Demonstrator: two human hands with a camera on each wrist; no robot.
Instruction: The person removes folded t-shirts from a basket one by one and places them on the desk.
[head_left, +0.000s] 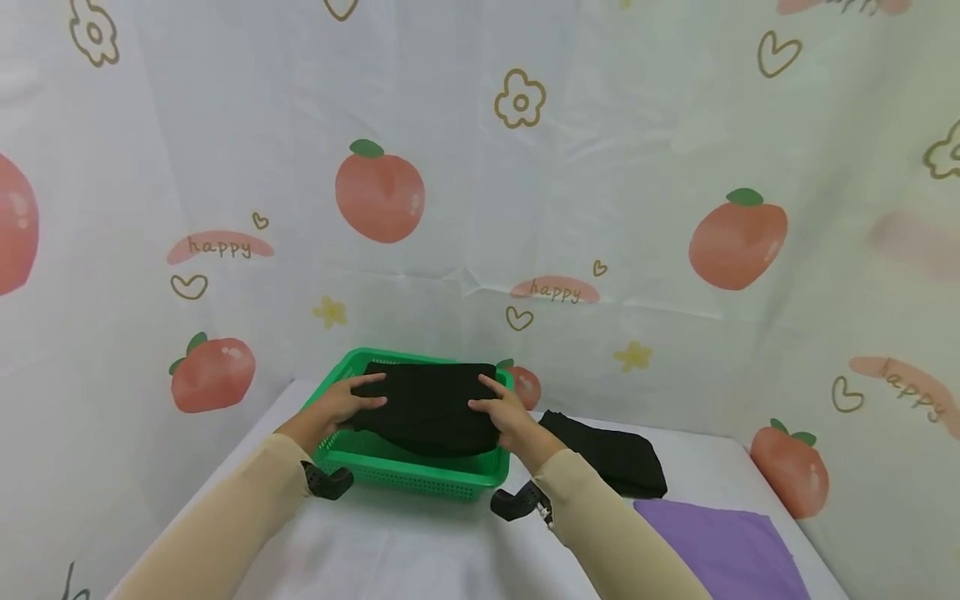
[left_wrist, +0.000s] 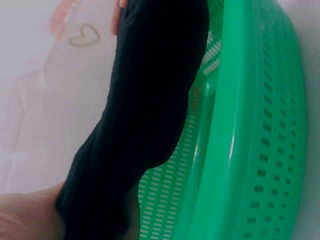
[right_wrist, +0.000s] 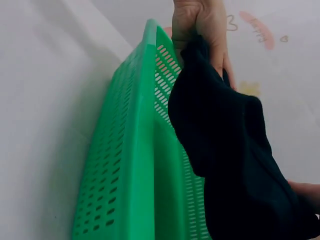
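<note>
A folded black cloth (head_left: 431,408) spans between both hands above the green plastic basket (head_left: 405,475). My left hand (head_left: 341,410) grips its left end, fingers lying over the top face. At the other end my right hand (head_left: 513,417) holds it the same way. In the left wrist view the black cloth (left_wrist: 150,95) sags in the middle, over the basket's slotted inside. From the right wrist the cloth (right_wrist: 220,130) shows loose folds, and the basket wall (right_wrist: 142,150) stands beside it. Much of each thumb is hidden by the cloth.
Right of the basket, a second folded black cloth (head_left: 607,454) lies on the white table (head_left: 390,550). A purple cloth (head_left: 723,546) lies flat nearer the front right. Behind the table hangs a white curtain (head_left: 450,317) printed with peaches.
</note>
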